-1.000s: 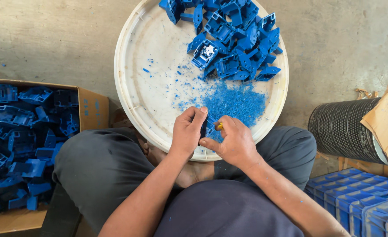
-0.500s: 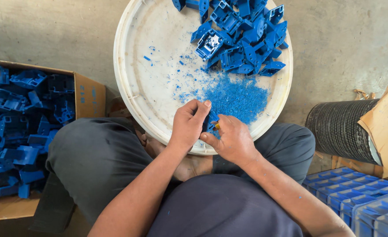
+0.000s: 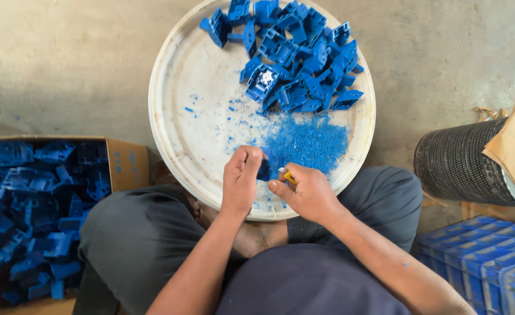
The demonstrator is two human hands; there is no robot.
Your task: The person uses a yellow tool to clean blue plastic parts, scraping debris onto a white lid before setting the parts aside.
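My left hand point(image 3: 240, 181) grips a small blue plastic part point(image 3: 264, 168) over the near edge of a round white tray point(image 3: 176, 111). Close beside it, my right hand point(image 3: 305, 191) holds a small tool with a yellow handle point(image 3: 288, 177), its tip against the part. A heap of several blue plastic parts point(image 3: 292, 58) lies at the far side of the tray. Below the heap spreads a patch of fine blue shavings point(image 3: 307, 140). The tray rests partly on my crossed legs.
A cardboard box point(image 3: 123, 163) full of blue parts stands at the left on the concrete floor. At the right sit a black ribbed cylinder point(image 3: 467, 163) with brown card on it, and blue crates point(image 3: 479, 262) at the lower right.
Both hands stay together at the tray's near edge, working on the part. The view has drifted slightly, showing more of the parts heap.
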